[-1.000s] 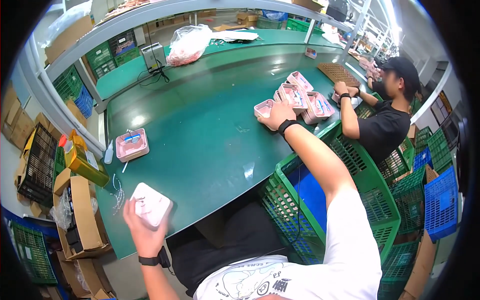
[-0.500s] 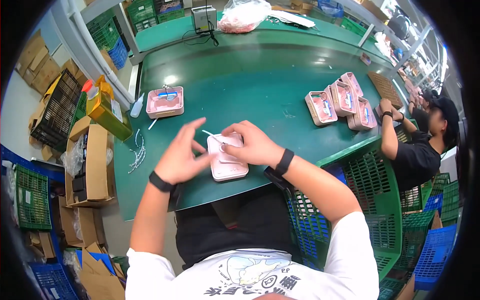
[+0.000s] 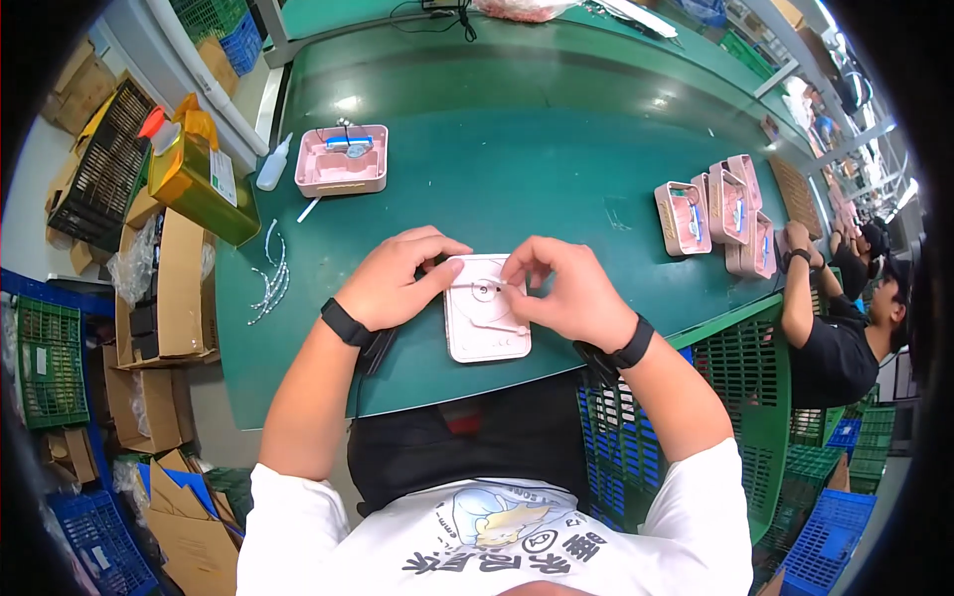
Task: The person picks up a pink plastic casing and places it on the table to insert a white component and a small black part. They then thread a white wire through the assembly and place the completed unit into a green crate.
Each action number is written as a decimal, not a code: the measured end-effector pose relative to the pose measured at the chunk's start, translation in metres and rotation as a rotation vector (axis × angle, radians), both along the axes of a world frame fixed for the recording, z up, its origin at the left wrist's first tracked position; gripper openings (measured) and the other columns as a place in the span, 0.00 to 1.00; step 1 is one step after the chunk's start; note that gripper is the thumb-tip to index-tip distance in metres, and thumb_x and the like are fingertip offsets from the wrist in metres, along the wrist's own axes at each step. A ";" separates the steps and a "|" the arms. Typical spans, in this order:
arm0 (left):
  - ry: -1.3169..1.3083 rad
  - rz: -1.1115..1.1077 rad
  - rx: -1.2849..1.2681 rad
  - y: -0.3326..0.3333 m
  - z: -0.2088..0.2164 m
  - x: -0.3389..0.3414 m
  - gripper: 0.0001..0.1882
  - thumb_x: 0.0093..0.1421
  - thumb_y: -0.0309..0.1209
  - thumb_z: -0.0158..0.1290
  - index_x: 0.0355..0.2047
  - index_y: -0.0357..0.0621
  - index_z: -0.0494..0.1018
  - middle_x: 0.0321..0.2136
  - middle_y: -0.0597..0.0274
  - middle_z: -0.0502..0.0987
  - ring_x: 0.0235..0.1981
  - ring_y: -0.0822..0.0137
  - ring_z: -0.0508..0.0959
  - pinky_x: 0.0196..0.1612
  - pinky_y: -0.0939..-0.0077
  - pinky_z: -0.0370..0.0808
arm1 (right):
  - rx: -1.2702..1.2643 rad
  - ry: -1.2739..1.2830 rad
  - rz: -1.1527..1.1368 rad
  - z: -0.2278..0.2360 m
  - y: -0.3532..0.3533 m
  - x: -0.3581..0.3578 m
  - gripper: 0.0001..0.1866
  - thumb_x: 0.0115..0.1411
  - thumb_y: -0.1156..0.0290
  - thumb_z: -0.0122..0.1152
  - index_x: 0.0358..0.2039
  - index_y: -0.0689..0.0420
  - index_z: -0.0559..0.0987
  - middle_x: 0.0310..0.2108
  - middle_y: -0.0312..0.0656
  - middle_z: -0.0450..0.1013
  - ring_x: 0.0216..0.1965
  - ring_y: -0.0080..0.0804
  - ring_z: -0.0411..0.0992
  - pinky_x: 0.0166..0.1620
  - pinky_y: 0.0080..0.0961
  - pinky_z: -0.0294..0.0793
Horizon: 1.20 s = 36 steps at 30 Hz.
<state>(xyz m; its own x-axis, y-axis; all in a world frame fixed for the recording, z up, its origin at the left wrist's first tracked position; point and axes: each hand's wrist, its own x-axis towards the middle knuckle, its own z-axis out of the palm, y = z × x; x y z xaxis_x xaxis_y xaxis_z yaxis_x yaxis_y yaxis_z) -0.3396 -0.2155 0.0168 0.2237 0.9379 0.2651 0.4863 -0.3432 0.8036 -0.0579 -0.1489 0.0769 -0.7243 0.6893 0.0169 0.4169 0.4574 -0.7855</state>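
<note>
In front of me on the table lies a pale pink case (image 3: 487, 343), shaped like a small record player, with a round disc and an arm on its face. My left hand (image 3: 397, 285) is closed at its upper left corner, thumb and fingers against the edge. My right hand (image 3: 564, 293) reaches over the right side, its fingertips pinched together above the disc. A thin white strip (image 3: 481, 288) seems to run across the face to these fingertips; its ends are hidden.
Several white cords (image 3: 270, 283) lie to the left, near an open pink case (image 3: 343, 184), a squeeze bottle (image 3: 274, 164) and a yellow can (image 3: 204, 184). More open pink cases (image 3: 684, 221) stand right. A green crate (image 3: 740, 397) borders my right side; a co-worker (image 3: 845, 333) sits beyond.
My left hand has come down from the air onto the case's upper left corner. The right hand has shifted to the case's right side. My view has tipped slightly nearer.
</note>
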 end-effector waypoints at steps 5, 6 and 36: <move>0.019 0.013 -0.133 0.001 0.008 0.004 0.12 0.75 0.35 0.64 0.48 0.38 0.87 0.36 0.57 0.84 0.37 0.63 0.84 0.45 0.67 0.81 | -0.125 0.044 -0.017 -0.002 0.007 0.012 0.09 0.62 0.76 0.76 0.43 0.56 0.90 0.38 0.36 0.85 0.38 0.26 0.80 0.46 0.26 0.81; 0.016 0.014 -0.136 0.000 0.009 0.004 0.12 0.75 0.35 0.64 0.48 0.38 0.87 0.36 0.57 0.84 0.37 0.63 0.84 0.45 0.67 0.81 | -0.096 0.038 -0.005 -0.002 0.009 0.013 0.08 0.62 0.76 0.76 0.43 0.56 0.90 0.38 0.36 0.85 0.38 0.26 0.80 0.46 0.26 0.81; 0.029 0.075 -0.112 -0.001 0.004 0.007 0.11 0.73 0.34 0.66 0.45 0.37 0.87 0.36 0.57 0.84 0.36 0.65 0.84 0.44 0.68 0.82 | 0.196 0.047 0.004 -0.020 -0.021 -0.005 0.09 0.58 0.78 0.76 0.38 0.55 0.84 0.34 0.39 0.80 0.36 0.34 0.79 0.43 0.31 0.81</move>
